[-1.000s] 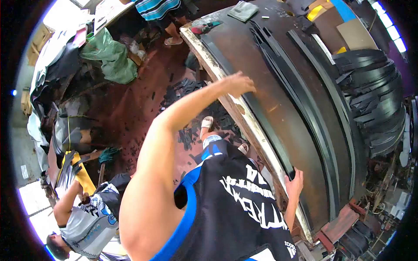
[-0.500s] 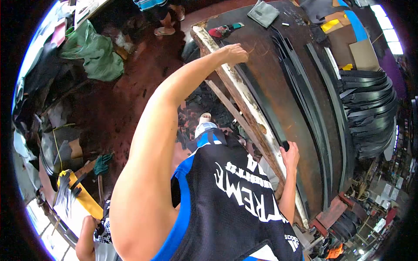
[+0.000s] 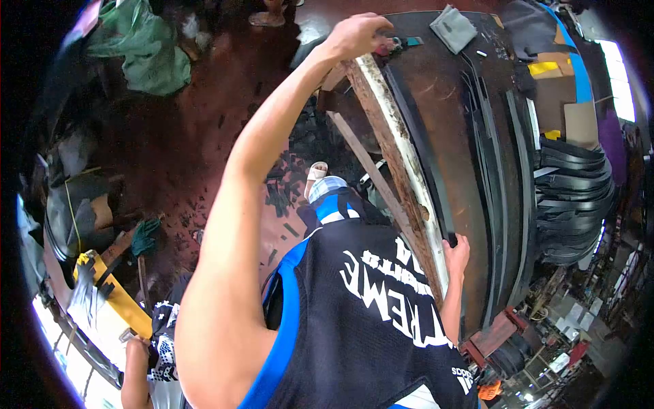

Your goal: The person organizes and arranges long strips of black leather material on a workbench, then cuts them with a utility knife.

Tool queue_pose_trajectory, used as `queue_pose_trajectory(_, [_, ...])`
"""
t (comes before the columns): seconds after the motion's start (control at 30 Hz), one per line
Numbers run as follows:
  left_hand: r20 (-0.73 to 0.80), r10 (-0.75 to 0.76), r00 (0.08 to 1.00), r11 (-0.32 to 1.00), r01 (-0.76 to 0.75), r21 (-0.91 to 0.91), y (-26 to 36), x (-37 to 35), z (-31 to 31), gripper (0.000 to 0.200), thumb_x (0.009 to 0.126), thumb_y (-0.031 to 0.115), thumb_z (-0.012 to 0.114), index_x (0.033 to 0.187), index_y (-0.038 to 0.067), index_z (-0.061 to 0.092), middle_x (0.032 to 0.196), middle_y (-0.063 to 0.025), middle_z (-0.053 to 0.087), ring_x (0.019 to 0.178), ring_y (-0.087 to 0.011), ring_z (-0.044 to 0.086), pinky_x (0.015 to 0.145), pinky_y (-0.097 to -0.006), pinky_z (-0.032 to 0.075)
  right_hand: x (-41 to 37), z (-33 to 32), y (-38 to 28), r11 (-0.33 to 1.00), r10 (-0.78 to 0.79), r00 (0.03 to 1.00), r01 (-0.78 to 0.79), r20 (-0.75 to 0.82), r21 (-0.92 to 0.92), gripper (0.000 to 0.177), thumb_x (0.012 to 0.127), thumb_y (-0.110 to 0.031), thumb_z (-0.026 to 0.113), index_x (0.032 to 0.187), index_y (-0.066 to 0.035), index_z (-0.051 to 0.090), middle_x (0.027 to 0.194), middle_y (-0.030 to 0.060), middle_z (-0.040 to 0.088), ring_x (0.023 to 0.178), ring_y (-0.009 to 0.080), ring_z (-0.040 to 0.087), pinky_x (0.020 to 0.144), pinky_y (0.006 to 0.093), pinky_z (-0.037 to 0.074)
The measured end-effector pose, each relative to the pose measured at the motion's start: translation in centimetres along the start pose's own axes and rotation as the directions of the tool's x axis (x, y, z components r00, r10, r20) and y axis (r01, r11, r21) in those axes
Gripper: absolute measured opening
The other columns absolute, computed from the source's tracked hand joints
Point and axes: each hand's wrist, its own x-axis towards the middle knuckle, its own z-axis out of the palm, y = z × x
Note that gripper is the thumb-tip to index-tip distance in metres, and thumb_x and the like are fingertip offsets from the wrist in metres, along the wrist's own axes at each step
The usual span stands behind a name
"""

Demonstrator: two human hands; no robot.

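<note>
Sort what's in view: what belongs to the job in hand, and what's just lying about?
Likely in the job:
- long dark strip along the table's pale edge, at the right hand
- table beneath it

Apparently lying about:
- grey cloth
- green sheet
- scraps on the floor
- bundled black strips, possibly stock

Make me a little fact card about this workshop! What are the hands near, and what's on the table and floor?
Left hand: near the table's far corner
Right hand: at a dark strip along the edge
Table: folded grey cloth, more long strips
Floor: dark scraps
</note>
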Motion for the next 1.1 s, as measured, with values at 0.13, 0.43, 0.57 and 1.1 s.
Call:
queue_pose_trajectory(0.13, [-0.227, -0.482, 0.846, 0.860, 0.409, -0.305, -1.4, -7.9, 0.3, 0.024, 0.091, 0.021, 0.065, 0.107, 0.004, 0.073, 0.098, -0.0159, 0.074, 0.087, -0.0243, 0.072, 0.078, -0.0349, 0.055, 0.1, -0.1, -0.2, 0.999, 0.044, 0.999, -0.044, 0.012, 0.008, 0.039, 0.074, -0.017, 0.080, 0.106, 0.004, 0.069, 0.099, 0.0189, 0.066, 0.095, 0.0375, 0.065, 0.086, 0.0416, 0.050])
queue_pose_trajectory(0.43, [0.167, -0.787, 0.594, 0.550, 0.798, -0.247, -0.1, -32.3, 10.3, 0.023, 0.088, 0.020, 0.058, 0.099, 0.005, 0.072, 0.094, -0.0205, 0.071, 0.093, -0.0380, 0.068, 0.080, -0.0449, 0.054, 0.4, 0.5, 0.5, 0.998, 0.029, 0.999, -0.027, 0.044, -0.049, 0.038, 0.076, -0.016, 0.080, 0.106, 0.003, 0.067, 0.099, 0.0176, 0.066, 0.095, 0.0371, 0.064, 0.085, 0.0421, 0.050])
queue_pose_trajectory(0.57, [0.356, -0.815, 0.457, 0.453, 0.886, -0.101, 1.6, -37.2, 11.0, 0.028, 0.087, 0.022, 0.054, 0.101, 0.006, 0.073, 0.099, -0.0209, 0.071, 0.098, -0.0388, 0.068, 0.084, -0.0458, 0.053, 0.9, 0.0, -0.9, 0.994, 0.028, 0.996, -0.018, 0.087, -0.111, 0.042, 0.078, -0.017, 0.079, 0.113, 0.000, 0.064, 0.108, 0.0165, 0.064, 0.102, 0.0377, 0.062, 0.088, 0.0439, 0.049])
queue_pose_trajectory(1.1, [0.070, -0.542, 0.838, 0.785, 0.534, -0.315, 5.2, -15.9, 4.5, 0.020, 0.092, 0.010, 0.059, 0.106, 0.002, 0.071, 0.093, -0.0176, 0.072, 0.087, -0.0300, 0.072, 0.078, -0.0352, 0.055, 4.0, 0.8, -5.5, 0.995, -0.019, 1.000, 0.021, -0.024, 0.100, 0.047, 0.080, -0.028, 0.078, 0.119, -0.005, 0.065, 0.114, 0.0126, 0.065, 0.106, 0.0348, 0.063, 0.089, 0.0435, 0.051])
